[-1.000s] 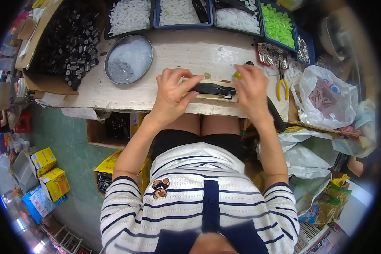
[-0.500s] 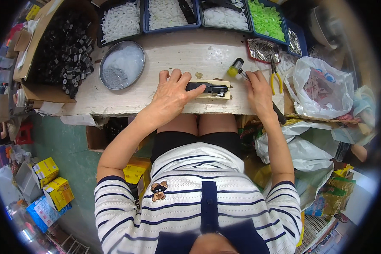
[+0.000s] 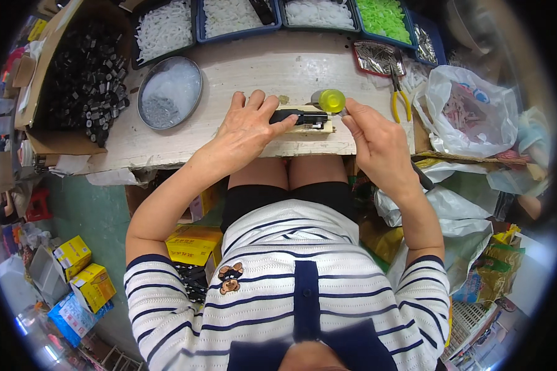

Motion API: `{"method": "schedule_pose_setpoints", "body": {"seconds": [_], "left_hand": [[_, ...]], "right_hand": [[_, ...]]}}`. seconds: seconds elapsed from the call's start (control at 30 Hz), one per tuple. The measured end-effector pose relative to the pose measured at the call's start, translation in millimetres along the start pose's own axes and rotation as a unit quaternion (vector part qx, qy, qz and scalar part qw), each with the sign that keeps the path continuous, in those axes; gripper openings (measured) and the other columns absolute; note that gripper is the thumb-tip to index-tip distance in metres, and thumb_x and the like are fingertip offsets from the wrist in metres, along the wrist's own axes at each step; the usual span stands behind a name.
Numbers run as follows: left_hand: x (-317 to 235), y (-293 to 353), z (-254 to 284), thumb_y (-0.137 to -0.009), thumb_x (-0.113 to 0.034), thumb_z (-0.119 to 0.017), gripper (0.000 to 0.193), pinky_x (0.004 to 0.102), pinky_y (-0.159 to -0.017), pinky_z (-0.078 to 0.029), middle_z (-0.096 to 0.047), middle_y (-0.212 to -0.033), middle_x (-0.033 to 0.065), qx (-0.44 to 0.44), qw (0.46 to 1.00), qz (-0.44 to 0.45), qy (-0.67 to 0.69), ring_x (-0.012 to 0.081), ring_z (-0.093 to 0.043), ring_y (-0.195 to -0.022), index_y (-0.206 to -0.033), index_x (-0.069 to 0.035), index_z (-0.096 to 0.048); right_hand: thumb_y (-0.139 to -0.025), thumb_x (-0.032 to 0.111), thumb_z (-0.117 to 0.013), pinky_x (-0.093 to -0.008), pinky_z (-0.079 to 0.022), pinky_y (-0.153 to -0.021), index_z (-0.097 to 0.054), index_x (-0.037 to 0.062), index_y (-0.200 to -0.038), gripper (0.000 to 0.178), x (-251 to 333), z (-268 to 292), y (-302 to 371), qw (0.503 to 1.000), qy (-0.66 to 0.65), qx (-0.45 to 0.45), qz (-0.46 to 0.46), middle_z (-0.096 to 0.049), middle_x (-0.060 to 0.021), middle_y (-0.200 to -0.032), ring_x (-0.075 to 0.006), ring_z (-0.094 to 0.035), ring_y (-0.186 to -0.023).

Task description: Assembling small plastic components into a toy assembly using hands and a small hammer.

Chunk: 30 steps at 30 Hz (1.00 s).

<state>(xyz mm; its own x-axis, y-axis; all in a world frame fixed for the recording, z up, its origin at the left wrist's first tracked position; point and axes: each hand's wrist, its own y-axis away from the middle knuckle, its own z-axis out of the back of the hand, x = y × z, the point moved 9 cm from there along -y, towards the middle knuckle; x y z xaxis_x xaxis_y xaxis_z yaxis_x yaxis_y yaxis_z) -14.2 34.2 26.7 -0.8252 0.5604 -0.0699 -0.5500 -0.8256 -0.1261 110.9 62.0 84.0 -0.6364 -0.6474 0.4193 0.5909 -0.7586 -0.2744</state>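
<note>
Two hands on pale worktable (image 3: 241,68) | left hand (image 3: 247,127) pins black part (image 3: 289,115) | right hand (image 3: 377,139) grips yellow-headed tool (image 3: 328,101)

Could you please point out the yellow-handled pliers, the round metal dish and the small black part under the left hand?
Yellow-handled pliers (image 3: 400,99): head view, on the handles.
Round metal dish (image 3: 169,91): head view, on its inner floor.
Small black part (image 3: 289,115): head view, on its exposed top beside the left hand (image 3: 246,127).
</note>
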Motion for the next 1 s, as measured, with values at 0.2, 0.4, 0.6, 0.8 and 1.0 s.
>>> {"method": "schedule_pose_setpoints", "body": {"seconds": [0.2,0.4,0.6,0.8,1.0], "left_hand": [[-2,-2,2,-0.064,0.004,-0.058,0.057,0.0350,-0.075,-0.034,-0.048,-0.095,0.0082,0.000,1.000,-0.008,0.002,0.0240,-0.044,-0.091,-0.115,-0.019,-0.060],[2,-6,8,-0.072,-0.002,-0.056,0.042,0.0367,-0.074,-0.040,-0.052,-0.098,0.0093,-0.005,1.000,-0.016,0.018,0.0247,-0.048,-0.091,-0.111,-0.015,-0.062],[34,-6,-3,-0.061,0.004,-0.061,0.047,0.0374,-0.073,-0.046,-0.056,-0.091,0.0095,-0.019,0.975,0.109,0.192,0.0270,-0.050,-0.085,-0.106,-0.009,-0.061],[40,5,-2,-0.061,0.006,-0.062,0.056,0.0394,-0.074,-0.046,-0.057,-0.087,0.0098,-0.102,0.946,0.146,0.271,0.0284,-0.050,-0.084,-0.116,-0.005,-0.052],[36,19,-2,-0.062,0.007,-0.062,0.060,0.0376,-0.073,-0.041,-0.056,-0.085,0.0069,-0.176,0.937,0.156,0.258,0.0258,-0.049,-0.081,-0.120,-0.007,-0.050]], "right_hand": [[-0.086,0.019,-0.052,-0.0425,-0.046,-0.051,-0.053,0.0054,-0.092,0.015,-3,-16,-3,0.997,0.052,0.059,-0.007,-0.060,-0.0135,-0.071,-0.0343,-0.059,-0.059],[-0.086,0.020,-0.051,-0.0433,-0.046,-0.053,-0.052,0.0051,-0.085,0.015,-8,-39,5,0.983,0.114,0.142,-0.033,-0.061,-0.0152,-0.070,-0.0345,-0.060,-0.059],[-0.088,0.023,-0.049,-0.0451,-0.045,-0.054,-0.052,0.0088,-0.086,0.015,-23,-36,-1,0.990,0.065,0.118,-0.035,-0.060,-0.0139,-0.070,-0.0344,-0.059,-0.063],[-0.087,0.023,-0.050,-0.0439,-0.046,-0.054,-0.054,0.0067,-0.089,0.017,26,-16,-11,0.996,-0.033,-0.059,0.062,-0.060,-0.0148,-0.069,-0.0343,-0.059,-0.061],[-0.086,0.019,-0.050,-0.0470,-0.045,-0.055,-0.055,0.0055,-0.086,0.014,2,-42,-38,0.995,0.039,0.093,-0.025,-0.061,-0.0179,-0.064,-0.0361,-0.060,-0.060]]}}
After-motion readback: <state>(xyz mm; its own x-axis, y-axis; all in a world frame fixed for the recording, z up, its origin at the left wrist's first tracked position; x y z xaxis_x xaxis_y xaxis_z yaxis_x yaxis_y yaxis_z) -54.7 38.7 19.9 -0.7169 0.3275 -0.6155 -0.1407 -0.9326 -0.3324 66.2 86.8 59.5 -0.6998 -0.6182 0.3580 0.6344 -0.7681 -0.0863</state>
